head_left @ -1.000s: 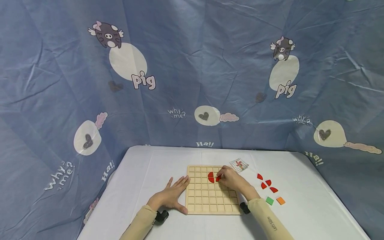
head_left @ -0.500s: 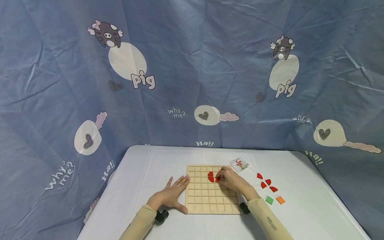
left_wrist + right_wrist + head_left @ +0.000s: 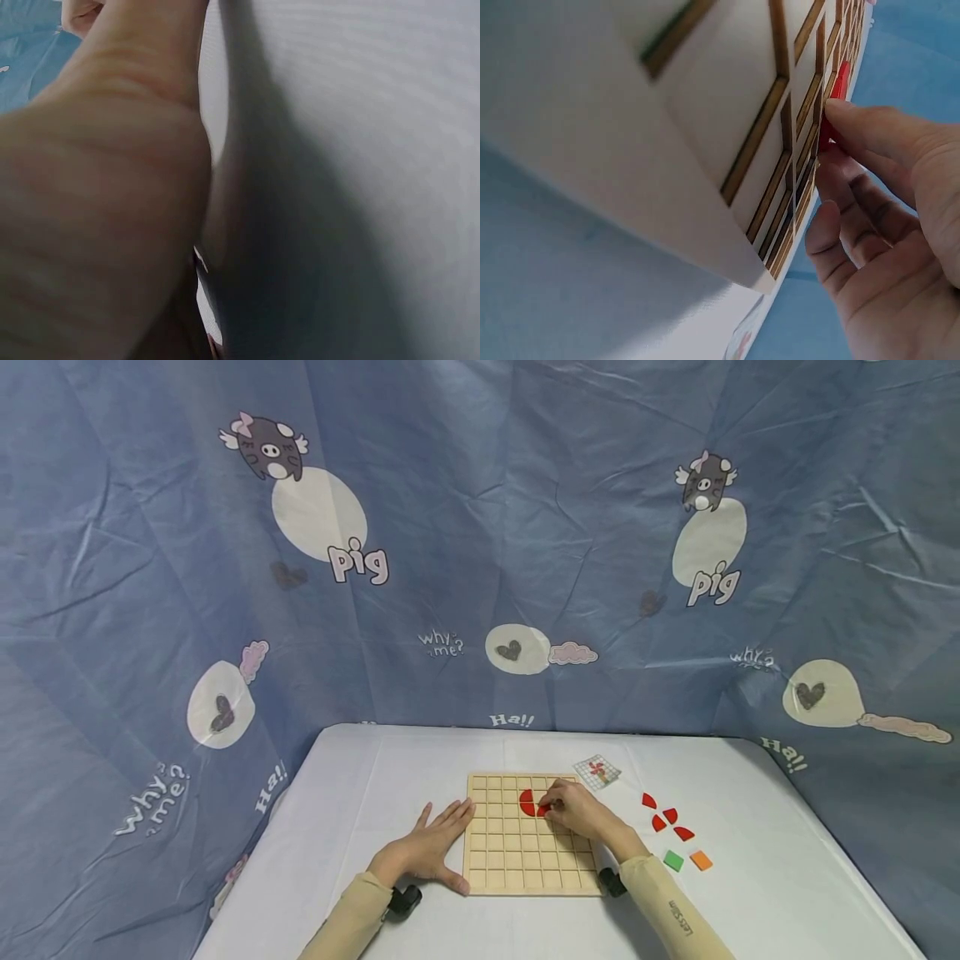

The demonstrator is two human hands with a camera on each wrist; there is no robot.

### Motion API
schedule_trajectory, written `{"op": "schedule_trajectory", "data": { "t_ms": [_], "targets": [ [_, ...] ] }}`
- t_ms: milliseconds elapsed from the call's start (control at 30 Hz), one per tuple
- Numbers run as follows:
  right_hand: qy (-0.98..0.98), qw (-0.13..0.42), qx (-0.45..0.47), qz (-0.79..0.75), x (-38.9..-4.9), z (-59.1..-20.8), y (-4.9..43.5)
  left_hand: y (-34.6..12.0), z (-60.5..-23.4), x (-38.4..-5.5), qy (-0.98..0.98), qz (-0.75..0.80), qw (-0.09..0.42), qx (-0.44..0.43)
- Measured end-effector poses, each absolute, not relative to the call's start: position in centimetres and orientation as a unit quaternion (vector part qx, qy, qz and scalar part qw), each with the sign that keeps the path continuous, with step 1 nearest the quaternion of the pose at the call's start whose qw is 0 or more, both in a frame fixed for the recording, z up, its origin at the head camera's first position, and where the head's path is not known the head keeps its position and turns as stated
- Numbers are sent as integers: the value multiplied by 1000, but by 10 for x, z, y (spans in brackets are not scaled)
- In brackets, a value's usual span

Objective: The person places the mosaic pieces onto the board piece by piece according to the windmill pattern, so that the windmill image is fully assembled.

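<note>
We see the left hand (image 3: pixel 427 849) laid palm down with fingers spread wide, its fingertips at the left edge of the pale wooden square grid board (image 3: pixel 534 865) and its thumb by the near left corner. The right hand (image 3: pixel 576 808) reaches over the board's far right part, bent at the wrist, thumb and fingers close together on a glossy red quarter-circle piece (image 3: pixel 543 811), just right of two seated red quarter-circles (image 3: pixel 527 808). From the right wrist we make out what the head view half hides: thumb and finger pinch that piece at the grid, other fingers curled below. The left wrist camera gives us only blurred skin and the white tablecloth (image 3: pixel 390 777). Only from the head do we see the four loose red quarter-circles (image 3: pixel 671 816), the green square tile (image 3: pixel 673 861) and the orange square tile (image 3: pixel 701 861), all right of the board. We read "pig", "why me?" and "Ha!!" on the blue printed curtain (image 3: pixel 442 460), and "Let'sSlim" on the beige right sleeve (image 3: pixel 667 906).
</note>
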State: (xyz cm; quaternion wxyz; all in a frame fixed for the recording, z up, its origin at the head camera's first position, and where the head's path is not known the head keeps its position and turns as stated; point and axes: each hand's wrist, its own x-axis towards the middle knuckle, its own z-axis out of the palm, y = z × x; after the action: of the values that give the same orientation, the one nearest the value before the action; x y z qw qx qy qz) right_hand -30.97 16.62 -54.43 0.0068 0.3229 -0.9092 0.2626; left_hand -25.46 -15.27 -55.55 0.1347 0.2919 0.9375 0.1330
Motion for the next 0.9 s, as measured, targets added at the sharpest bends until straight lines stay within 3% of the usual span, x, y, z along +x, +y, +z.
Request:
{"op": "schedule_trajectory", "data": {
  "t_ms": [900],
  "targets": [
    [-915, 9, 267, 301, -306, -531, 179, -152, -555, -255, 936, 137, 134, 297]
  ]
}}
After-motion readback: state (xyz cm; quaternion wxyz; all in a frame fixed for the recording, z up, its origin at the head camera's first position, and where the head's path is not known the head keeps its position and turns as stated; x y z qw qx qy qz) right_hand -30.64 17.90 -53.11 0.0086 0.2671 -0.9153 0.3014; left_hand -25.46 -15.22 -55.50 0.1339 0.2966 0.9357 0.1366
